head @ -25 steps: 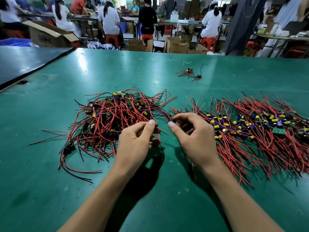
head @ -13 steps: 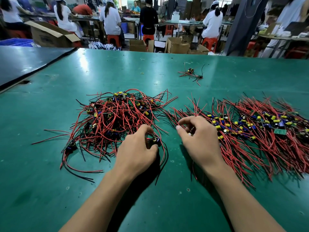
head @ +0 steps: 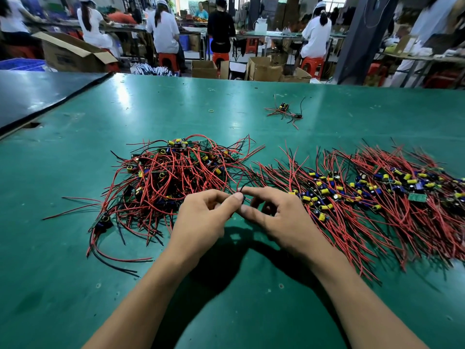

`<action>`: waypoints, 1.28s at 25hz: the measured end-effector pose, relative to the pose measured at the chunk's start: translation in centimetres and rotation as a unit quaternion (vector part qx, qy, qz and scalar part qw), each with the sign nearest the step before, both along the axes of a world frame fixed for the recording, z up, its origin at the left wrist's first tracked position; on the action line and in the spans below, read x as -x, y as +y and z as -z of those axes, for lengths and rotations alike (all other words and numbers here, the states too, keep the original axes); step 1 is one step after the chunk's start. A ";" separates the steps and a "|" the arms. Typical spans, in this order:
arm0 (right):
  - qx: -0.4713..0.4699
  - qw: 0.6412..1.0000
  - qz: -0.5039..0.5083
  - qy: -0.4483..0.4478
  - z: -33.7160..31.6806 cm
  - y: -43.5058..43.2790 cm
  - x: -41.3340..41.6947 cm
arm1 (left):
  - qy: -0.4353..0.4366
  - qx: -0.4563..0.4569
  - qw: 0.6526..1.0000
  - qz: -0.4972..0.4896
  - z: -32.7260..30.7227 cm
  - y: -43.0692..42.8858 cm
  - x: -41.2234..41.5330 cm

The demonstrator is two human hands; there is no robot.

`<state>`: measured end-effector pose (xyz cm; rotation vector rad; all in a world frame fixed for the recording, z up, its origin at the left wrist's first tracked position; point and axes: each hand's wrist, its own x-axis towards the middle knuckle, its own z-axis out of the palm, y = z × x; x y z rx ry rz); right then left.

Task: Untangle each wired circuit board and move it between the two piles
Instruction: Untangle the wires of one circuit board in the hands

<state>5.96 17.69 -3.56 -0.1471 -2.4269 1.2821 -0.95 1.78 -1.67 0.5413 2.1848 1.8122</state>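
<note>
Both hands meet on the green desk (head: 75, 285), fingers curled, thumbs nearly touching. Left hand (head: 201, 222) and right hand (head: 284, 220) each pinch the same black wire (head: 241, 189), whose end pokes up between them; its board is hidden under the fingers. Tangled pile (head: 171, 177) of wired boards lies just left of the left hand. Combed-out pile (head: 364, 197) lies right of the right hand. Two stray boards (head: 284, 109) sit well beyond the hands.
</note>
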 end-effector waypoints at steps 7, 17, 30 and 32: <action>0.174 0.982 -0.067 -0.029 -0.5 -0.2 0.1 | -0.258 -0.089 0.959 0.073 -0.7 0.1 -0.3; 0.300 0.953 0.039 -0.020 -0.9 0.3 0.3 | -0.195 -0.080 0.969 0.131 0.4 1.0 -1.4; 0.435 0.894 -0.084 -0.065 -1.5 0.0 -0.3 | -0.206 -0.095 0.956 0.187 0.7 0.9 -1.0; 0.396 0.915 -0.038 -0.067 -1.5 0.0 -0.1 | -0.181 -0.083 0.964 0.178 0.8 1.0 -1.1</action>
